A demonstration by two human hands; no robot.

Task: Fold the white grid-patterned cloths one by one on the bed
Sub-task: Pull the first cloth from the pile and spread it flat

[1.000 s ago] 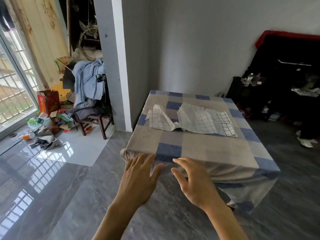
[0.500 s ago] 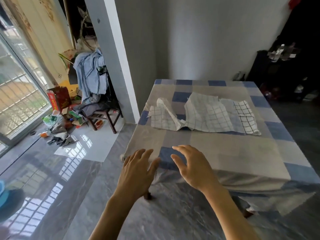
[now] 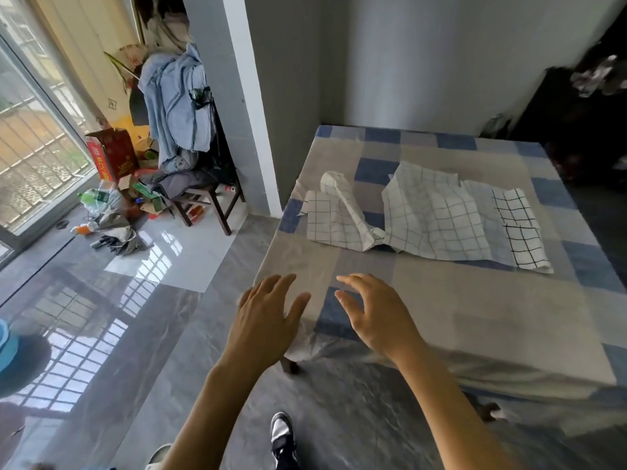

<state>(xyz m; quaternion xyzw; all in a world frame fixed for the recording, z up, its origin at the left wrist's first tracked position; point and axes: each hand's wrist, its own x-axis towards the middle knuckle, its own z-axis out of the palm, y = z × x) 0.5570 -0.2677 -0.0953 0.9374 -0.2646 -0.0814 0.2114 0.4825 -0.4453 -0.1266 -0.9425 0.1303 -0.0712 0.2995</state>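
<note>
We hold our left hand (image 3: 268, 320) and right hand (image 3: 376, 317) out in front of us, both spread with the fingers loosely extended and gripping nothing. They hang at the near left corner of the low bed (image 3: 441, 317), which is covered in a beige and blue checked sheet. The left hand sits at the bed's left edge, partly over the floor, and the right hand is just inside the near edge. We cannot tell whether either palm touches the sheet.

The white grid-patterned cloths (image 3: 437, 218) lie farther in, across the middle of the bed, well apart from both hands. A crumpled, ridged one sits near the left edge, and a wider rumpled one touches it on the right. A bare stretch of sheet runs between the hands and the cloths.

The glossy grey tiled floor (image 3: 169, 334) lies to the left of the bed. A white pillar (image 3: 251, 96) stands near the bed's far left corner. Beyond the pillar, a dark wooden chair (image 3: 207, 201) is heaped with pale blue clothes. Our black-and-white shoe (image 3: 281, 432) rests on the near floor.
</note>
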